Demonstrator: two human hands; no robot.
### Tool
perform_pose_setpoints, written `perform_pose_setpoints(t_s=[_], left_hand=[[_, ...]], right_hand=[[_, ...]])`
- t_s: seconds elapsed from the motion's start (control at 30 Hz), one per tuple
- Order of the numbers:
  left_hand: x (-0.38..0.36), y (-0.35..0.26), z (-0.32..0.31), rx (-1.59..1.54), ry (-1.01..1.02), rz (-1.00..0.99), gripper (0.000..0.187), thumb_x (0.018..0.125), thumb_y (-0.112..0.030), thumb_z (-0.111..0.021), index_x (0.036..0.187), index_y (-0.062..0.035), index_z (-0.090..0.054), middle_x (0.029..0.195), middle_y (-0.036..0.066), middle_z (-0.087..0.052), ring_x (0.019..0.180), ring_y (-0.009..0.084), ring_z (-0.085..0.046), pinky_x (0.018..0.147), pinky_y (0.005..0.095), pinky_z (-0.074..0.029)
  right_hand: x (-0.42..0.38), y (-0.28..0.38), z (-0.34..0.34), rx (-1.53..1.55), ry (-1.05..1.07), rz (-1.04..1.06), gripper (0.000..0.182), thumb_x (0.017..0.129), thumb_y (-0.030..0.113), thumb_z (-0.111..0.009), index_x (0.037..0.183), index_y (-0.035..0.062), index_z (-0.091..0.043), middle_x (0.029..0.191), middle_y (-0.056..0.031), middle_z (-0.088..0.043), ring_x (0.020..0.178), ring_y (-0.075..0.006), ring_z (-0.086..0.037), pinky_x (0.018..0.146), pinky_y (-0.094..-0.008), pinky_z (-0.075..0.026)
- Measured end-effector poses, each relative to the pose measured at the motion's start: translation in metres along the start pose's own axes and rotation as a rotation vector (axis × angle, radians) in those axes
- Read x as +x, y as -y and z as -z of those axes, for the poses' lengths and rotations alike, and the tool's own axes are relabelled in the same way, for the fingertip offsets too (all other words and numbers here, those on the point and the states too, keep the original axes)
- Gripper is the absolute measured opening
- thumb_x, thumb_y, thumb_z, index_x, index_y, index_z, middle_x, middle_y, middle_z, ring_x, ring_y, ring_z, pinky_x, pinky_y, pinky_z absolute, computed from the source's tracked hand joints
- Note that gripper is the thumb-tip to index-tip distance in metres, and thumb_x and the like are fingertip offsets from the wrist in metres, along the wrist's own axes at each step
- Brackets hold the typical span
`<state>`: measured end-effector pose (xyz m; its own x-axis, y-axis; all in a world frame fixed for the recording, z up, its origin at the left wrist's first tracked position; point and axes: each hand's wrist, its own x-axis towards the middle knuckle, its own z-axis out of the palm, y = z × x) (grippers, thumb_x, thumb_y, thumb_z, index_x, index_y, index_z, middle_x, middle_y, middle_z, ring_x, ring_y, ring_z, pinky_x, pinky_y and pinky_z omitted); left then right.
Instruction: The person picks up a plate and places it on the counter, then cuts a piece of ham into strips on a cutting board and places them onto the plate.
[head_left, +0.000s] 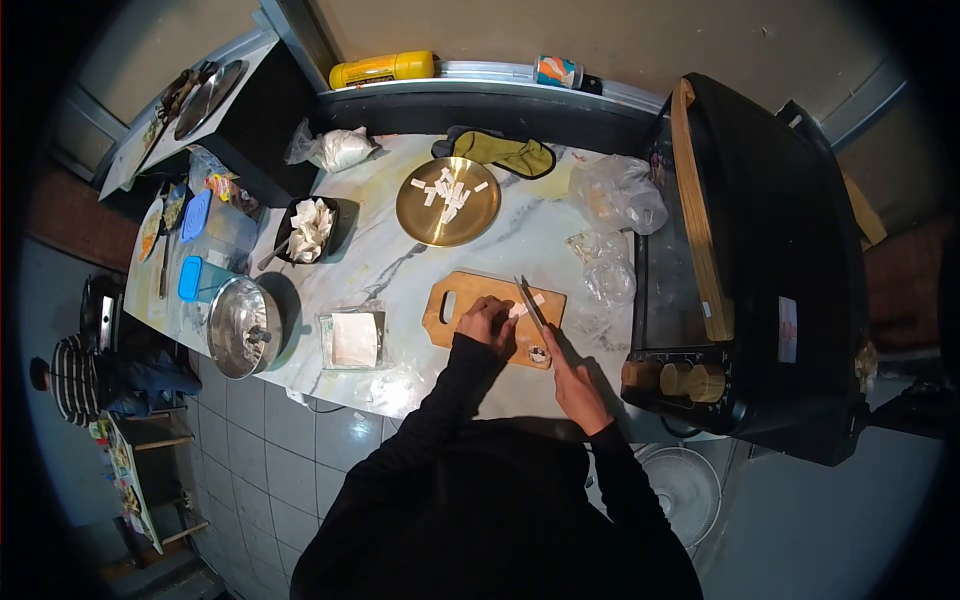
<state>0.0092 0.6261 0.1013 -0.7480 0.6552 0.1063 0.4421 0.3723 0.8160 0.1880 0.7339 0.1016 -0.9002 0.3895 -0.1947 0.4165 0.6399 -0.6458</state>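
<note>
My right hand (582, 396) is closed around the handle of a knife (534, 308), whose blade points away from me over the wooden cutting board (462, 284). Bent fingers of my left hand (484, 322) press on a white piece (517, 311) beside the blade. Another small white bit lies just right of the blade, and a round mark shows near the board's lower edge. Beyond the board, a gold-coloured round plate (416, 222) carries several cut white strips (452, 196). Left of the board sits a clear square container (327, 352) with a flat white stack (355, 338) in it.
A black oven (780, 260) stands at the right, with plastic bags (618, 192) beside it. At left are a steel bowl (240, 335), a black bowl (284, 240) and blue-lidded tubs (197, 215). A green-and-black cloth (500, 152) lies behind the plate. A person (85, 380) is at far left.
</note>
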Motion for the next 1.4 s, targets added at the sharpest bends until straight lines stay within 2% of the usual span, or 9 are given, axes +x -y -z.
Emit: perform_pose_setpoints(t_s=[0.03,0.07,0.13,0.47,0.67,0.73,1.03,1.37,1.4], left_hand=[[0.0,0.0,0.0,0.001,0.001,0.002,0.019,0.083,-0.01,-0.068,0.099,-0.0006,-0.067,0.093,0.018,-0.064,0.087,0.0363,-0.064,0.076,0.0403,-0.05],[0.0,0.001,0.0,0.016,0.007,-0.005,0.02,0.082,-0.01,-0.068,0.1,-0.0011,-0.067,0.093,0.018,-0.064,0.087,0.0362,-0.064,0.076,0.0404,-0.051],[0.0,0.001,-0.001,0.03,0.014,-0.008,0.02,0.082,-0.01,-0.068,0.101,-0.0017,-0.067,0.094,0.017,-0.064,0.087,0.0362,-0.064,0.076,0.0405,-0.051],[0.002,0.007,-0.002,0.056,0.042,-0.027,0.018,0.082,-0.009,-0.068,0.1,-0.0044,-0.069,0.094,0.015,-0.064,0.086,0.0354,-0.064,0.076,0.0407,-0.051],[0.001,0.007,-0.004,0.035,0.025,-0.016,0.018,0.082,-0.007,-0.067,0.1,-0.0046,-0.069,0.094,0.015,-0.064,0.087,0.0359,-0.064,0.076,0.041,-0.051],[0.001,0.006,-0.004,0.035,0.017,-0.009,0.018,0.082,-0.007,-0.067,0.1,-0.0046,-0.069,0.094,0.016,-0.064,0.087,0.0363,-0.064,0.076,0.0411,-0.051],[0.003,0.0,-0.001,0.015,0.032,-0.005,0.018,0.084,-0.008,-0.066,0.1,-0.001,-0.067,0.093,0.018,-0.064,0.085,0.0378,-0.063,0.074,0.0414,-0.05],[0.007,-0.006,-0.007,0.061,-0.01,0.065,0.015,0.084,-0.009,-0.068,0.095,-0.0003,-0.066,0.088,0.017,-0.064,0.082,0.0384,-0.063,0.072,0.043,-0.049],[0.008,-0.006,-0.007,0.05,-0.003,0.09,0.014,0.083,-0.008,-0.069,0.095,-0.0005,-0.065,0.088,0.017,-0.064,0.083,0.0385,-0.063,0.072,0.0432,-0.049]], right_hand=[[0.0,0.005,0.006,-0.102,0.025,-0.031,0.088,0.083,-0.008,-0.049,0.154,0.0325,-0.018,0.063,-0.0272,-0.053,0.062,-0.0466,-0.054,0.062,-0.0538,-0.043],[0.002,0.004,0.005,-0.101,0.026,-0.031,0.088,0.083,-0.008,-0.049,0.154,0.0325,-0.018,0.063,-0.0272,-0.053,0.062,-0.0466,-0.054,0.062,-0.0538,-0.043],[0.003,0.001,0.004,-0.093,-0.006,-0.014,0.083,0.088,-0.001,-0.052,0.154,0.0373,-0.02,0.057,-0.023,-0.043,0.057,-0.0429,-0.047,0.061,-0.0522,-0.04],[0.002,-0.005,-0.002,-0.101,0.02,0.013,0.084,0.086,-0.004,-0.052,0.156,0.0293,-0.018,0.065,-0.0234,-0.05,0.055,-0.0351,-0.042,0.059,-0.0458,-0.039],[0.004,0.008,0.008,-0.135,0.072,-0.056,0.087,0.086,-0.005,-0.051,0.155,0.033,-0.015,0.062,-0.0255,-0.05,0.057,-0.042,-0.05,0.062,-0.0531,-0.041],[0.005,0.005,0.004,-0.132,0.045,-0.036,0.091,0.081,-0.008,-0.05,0.154,0.0335,-0.017,0.06,-0.0255,-0.054,0.063,-0.0475,-0.058,0.063,-0.0569,-0.044],[0.005,0.008,0.004,-0.149,0.074,-0.047,0.096,0.08,-0.009,-0.052,0.155,0.035,-0.011,0.058,-0.0235,-0.05,0.06,-0.0456,-0.055,0.062,-0.0547,-0.044],[0.009,-0.005,0.001,-0.15,0.076,-0.015,0.099,0.078,-0.012,-0.052,0.156,0.0335,-0.011,0.056,-0.0229,-0.047,0.058,-0.0458,-0.053,0.063,-0.0543,-0.043],[0.01,-0.003,0.005,-0.136,0.084,-0.033,0.095,0.081,-0.011,-0.05,0.154,0.0368,-0.013,0.059,-0.025,-0.05,0.062,-0.0475,-0.055,0.064,-0.0557,-0.043]])
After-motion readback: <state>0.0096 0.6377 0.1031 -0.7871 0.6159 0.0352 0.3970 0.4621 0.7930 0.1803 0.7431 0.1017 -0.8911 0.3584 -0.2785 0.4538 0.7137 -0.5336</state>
